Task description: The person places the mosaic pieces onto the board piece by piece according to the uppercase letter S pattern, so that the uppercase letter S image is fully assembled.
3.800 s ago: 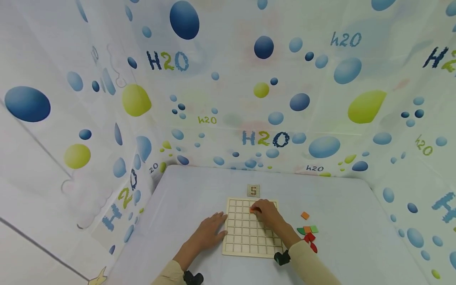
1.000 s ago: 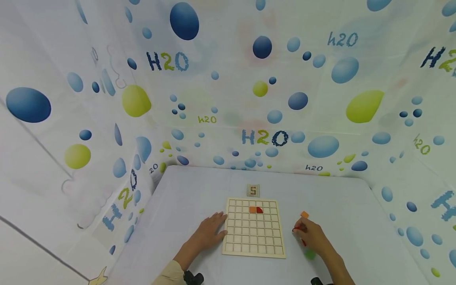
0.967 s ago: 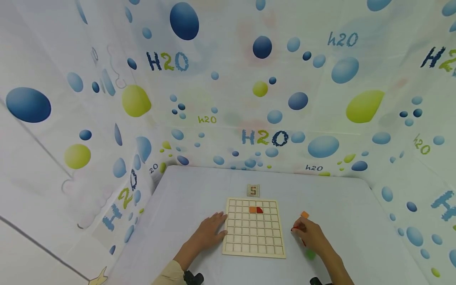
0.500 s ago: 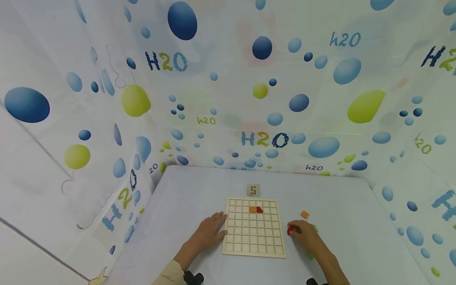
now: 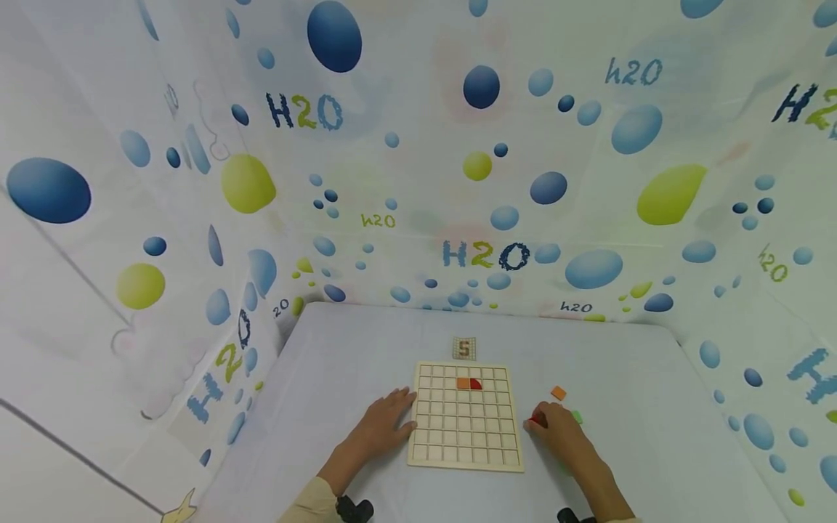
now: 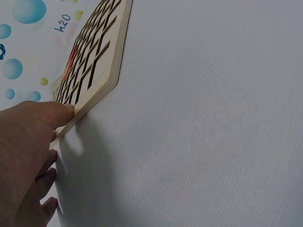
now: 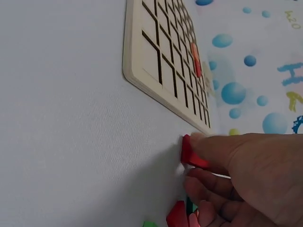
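Observation:
A pale wooden grid board (image 5: 464, 447) lies on the table. In its second row from the top sit an orange square tile (image 5: 463, 383) and, just right of it, a red tile with one rounded corner (image 5: 476, 384). My left hand (image 5: 381, 425) rests beside the board, fingertips and thumb touching its left edge. To the right of the board, my right hand (image 5: 557, 431) pinches a red tile (image 7: 191, 153) between thumb and fingers, low over the tabletop. The right wrist view shows another red tile (image 7: 178, 215) below that hand, partly hidden.
A small card marked with a brown figure (image 5: 465, 349) lies behind the board. Right of it are a loose orange tile (image 5: 559, 393) and a light green tile (image 5: 577, 417); other loose tiles are partly covered by my right hand. A patterned curtain (image 5: 418, 181) rises behind the table.
My right hand has left the board, where the red tile now sits beside the orange one. It has picked up another red tile and shifted slightly left. My left hand stays put.

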`<action>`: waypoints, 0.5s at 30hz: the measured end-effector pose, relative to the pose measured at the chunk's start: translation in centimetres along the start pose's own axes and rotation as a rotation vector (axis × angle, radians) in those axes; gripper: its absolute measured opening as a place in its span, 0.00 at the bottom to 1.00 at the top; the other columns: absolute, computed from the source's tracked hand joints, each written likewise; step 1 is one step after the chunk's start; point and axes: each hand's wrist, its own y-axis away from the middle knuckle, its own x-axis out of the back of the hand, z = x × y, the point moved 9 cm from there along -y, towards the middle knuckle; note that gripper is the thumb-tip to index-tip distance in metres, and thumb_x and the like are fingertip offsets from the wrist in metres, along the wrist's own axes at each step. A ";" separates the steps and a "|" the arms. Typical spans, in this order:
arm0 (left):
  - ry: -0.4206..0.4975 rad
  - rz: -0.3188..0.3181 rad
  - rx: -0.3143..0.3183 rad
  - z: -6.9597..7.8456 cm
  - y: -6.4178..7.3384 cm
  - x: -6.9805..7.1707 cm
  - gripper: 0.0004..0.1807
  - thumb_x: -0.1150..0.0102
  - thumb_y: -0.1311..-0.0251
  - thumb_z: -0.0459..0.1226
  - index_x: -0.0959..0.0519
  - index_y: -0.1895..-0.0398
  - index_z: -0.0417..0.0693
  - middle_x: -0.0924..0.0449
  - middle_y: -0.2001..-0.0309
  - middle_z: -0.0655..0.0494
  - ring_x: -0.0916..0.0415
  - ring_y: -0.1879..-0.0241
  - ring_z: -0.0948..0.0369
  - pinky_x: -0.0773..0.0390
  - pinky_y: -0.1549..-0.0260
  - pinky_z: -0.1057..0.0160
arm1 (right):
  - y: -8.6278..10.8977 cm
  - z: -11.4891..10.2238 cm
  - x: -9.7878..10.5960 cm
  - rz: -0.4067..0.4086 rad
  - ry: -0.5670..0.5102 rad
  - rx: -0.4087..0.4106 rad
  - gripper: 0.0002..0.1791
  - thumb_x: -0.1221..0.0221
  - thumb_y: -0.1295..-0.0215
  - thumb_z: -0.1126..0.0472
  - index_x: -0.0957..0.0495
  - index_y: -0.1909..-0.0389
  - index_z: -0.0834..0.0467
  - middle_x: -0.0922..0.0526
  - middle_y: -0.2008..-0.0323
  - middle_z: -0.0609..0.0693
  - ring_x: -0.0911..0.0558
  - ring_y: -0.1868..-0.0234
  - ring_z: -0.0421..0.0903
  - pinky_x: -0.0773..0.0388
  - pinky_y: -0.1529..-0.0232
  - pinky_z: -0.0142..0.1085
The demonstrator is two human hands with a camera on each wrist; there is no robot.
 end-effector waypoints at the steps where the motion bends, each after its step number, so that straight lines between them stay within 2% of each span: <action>1: 0.000 -0.001 -0.002 0.0 0.0 0.0 0.34 0.38 0.27 0.46 0.31 0.23 0.43 0.32 0.23 0.41 0.35 0.23 0.42 0.33 0.27 0.36 | 0.0 -0.1 0.1 0.002 0.002 0.001 0.08 0.29 0.33 0.62 0.18 0.61 0.59 0.23 0.70 0.47 0.27 0.68 0.43 0.26 0.67 0.36; 4: 0.008 -0.004 -0.007 0.0 -0.1 -0.1 0.34 0.38 0.26 0.46 0.32 0.22 0.43 0.32 0.23 0.41 0.36 0.23 0.42 0.34 0.27 0.36 | 0.1 -0.3 0.1 -0.013 0.006 -0.005 0.09 0.30 0.34 0.67 0.19 0.56 0.60 0.23 0.68 0.49 0.25 0.66 0.44 0.22 0.63 0.38; 7: 0.013 -0.004 -0.010 0.0 0.0 0.0 0.34 0.38 0.26 0.45 0.32 0.22 0.43 0.32 0.23 0.41 0.36 0.23 0.42 0.34 0.27 0.35 | 0.1 -0.5 0.0 -0.038 -0.002 -0.011 0.10 0.30 0.35 0.70 0.19 0.56 0.61 0.23 0.67 0.50 0.25 0.65 0.44 0.20 0.61 0.40; 15: 0.011 0.001 -0.007 0.0 0.0 0.2 0.33 0.39 0.26 0.45 0.31 0.23 0.42 0.32 0.23 0.40 0.36 0.23 0.41 0.34 0.27 0.36 | 0.2 0.2 0.1 -0.022 -0.002 -0.040 0.16 0.24 0.39 0.57 0.23 0.65 0.59 0.27 0.71 0.49 0.29 0.68 0.45 0.30 0.67 0.37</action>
